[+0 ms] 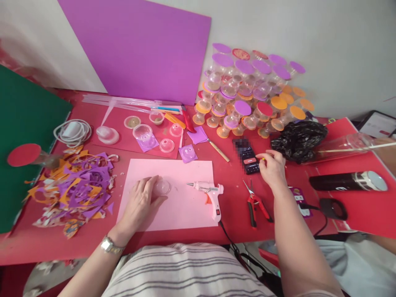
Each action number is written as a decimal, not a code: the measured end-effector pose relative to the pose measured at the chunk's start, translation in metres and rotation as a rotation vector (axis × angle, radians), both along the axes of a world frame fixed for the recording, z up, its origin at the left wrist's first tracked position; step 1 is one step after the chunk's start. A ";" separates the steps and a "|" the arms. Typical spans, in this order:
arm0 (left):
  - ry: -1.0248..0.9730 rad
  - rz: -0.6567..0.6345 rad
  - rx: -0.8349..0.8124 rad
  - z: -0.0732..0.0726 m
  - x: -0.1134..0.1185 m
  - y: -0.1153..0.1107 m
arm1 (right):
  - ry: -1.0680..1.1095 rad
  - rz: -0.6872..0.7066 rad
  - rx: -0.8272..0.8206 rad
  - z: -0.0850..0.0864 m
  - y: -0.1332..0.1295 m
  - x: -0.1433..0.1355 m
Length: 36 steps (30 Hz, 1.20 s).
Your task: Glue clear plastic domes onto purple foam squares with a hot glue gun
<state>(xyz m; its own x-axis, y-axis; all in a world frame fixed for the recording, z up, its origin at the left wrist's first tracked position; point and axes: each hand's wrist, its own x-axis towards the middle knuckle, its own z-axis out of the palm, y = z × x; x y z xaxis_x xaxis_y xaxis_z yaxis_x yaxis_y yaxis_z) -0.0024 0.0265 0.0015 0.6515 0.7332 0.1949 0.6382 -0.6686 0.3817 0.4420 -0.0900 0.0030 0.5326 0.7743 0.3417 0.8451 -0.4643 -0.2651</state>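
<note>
My left hand point(144, 200) rests on the pink sheet point(185, 214), its thumb and fingers apart around the near side of a small clear plastic cup or lid point(162, 187). My right hand point(272, 167) is at the right edge of a black phone point(250, 159) with a lit screen; its fingers are bent together, and a small yellow thing shows at the fingertips. A pink and white glue gun point(210, 192) lies on the sheet's right part, nozzle pointing left. Between it and my right arm are red-handled pliers point(256, 206).
Purple and orange scraps point(83, 181) lie left. Clear cups with coloured discs point(244, 95) stand stacked at the back. Domed lids point(167, 145), a craft knife point(219, 150), a black plastic bag point(298, 140) and a black bottle point(343, 181) are on the red table point(102, 243).
</note>
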 end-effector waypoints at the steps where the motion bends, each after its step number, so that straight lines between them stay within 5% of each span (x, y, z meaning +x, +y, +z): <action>1: 0.004 0.001 -0.001 0.000 0.000 0.000 | -0.011 0.003 -0.008 -0.001 0.001 0.001; 18: 0.025 -0.016 -0.005 -0.004 -0.003 -0.001 | -0.062 -0.010 -0.073 -0.012 0.014 0.006; 25: 0.015 -0.024 -0.010 -0.002 -0.001 -0.001 | -0.030 0.004 0.000 0.004 0.020 -0.001; 29: 0.020 -0.028 -0.051 -0.001 0.000 0.000 | 0.034 0.045 0.067 0.024 0.005 -0.030; 36: -0.013 -0.003 -0.173 0.005 0.002 0.001 | 0.423 0.099 -0.005 0.040 -0.049 -0.134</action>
<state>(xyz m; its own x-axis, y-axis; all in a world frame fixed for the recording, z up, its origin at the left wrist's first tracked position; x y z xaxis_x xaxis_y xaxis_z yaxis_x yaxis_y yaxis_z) -0.0007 0.0277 0.0062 0.6516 0.7549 0.0748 0.6307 -0.5939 0.4995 0.3080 -0.1386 0.0430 0.5476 0.8301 0.1054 0.7032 -0.3883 -0.5955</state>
